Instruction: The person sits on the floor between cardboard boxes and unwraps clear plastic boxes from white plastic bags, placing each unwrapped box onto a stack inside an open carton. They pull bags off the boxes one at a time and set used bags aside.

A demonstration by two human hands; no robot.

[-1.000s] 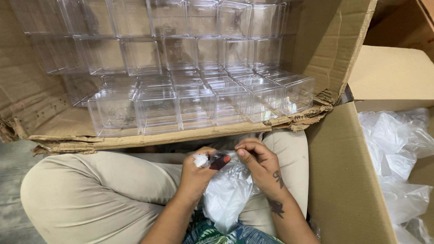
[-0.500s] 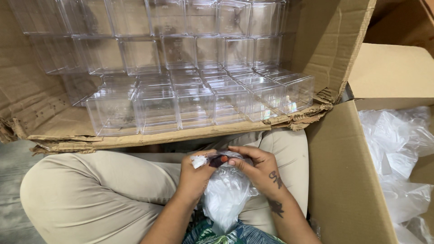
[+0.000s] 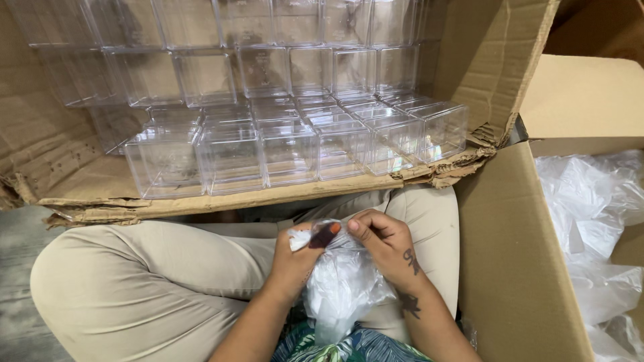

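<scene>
Left hand: the left hand is pinched shut on the top of a clear plastic bag, thumb pressed over a small dark reddish thing at the bag's mouth. Can't really tell what that little thing is, it's mostly covered by the thumb.

Right hand: the right hand is curled in tight on the same bag from the other side, fingertips right up against the left hand's. So both hands are together, basically touching, clamped on the bag's top edge.

Bag: crumpled, see-through, hanging down between the wrists and resting in the person's lap, over the beige trousers. Something patterned in blue-green peeks out under it at the bottom.

In front: a big cardboard box lying on its side, open toward the person, its torn lower flap sitting just above the knees. It's packed with clear plastic boxes, stacked in rows several high, the front row right at the flap's edge.

Right side: a second cardboard box stands hard against the person's right leg, its wall boxing that arm in pretty close. Inside it there's a heap of loose clear plastic bags.

Left side: a strip of grey floor beside the left knee.

In the way: nothing sits between the hands and the bag.
</scene>
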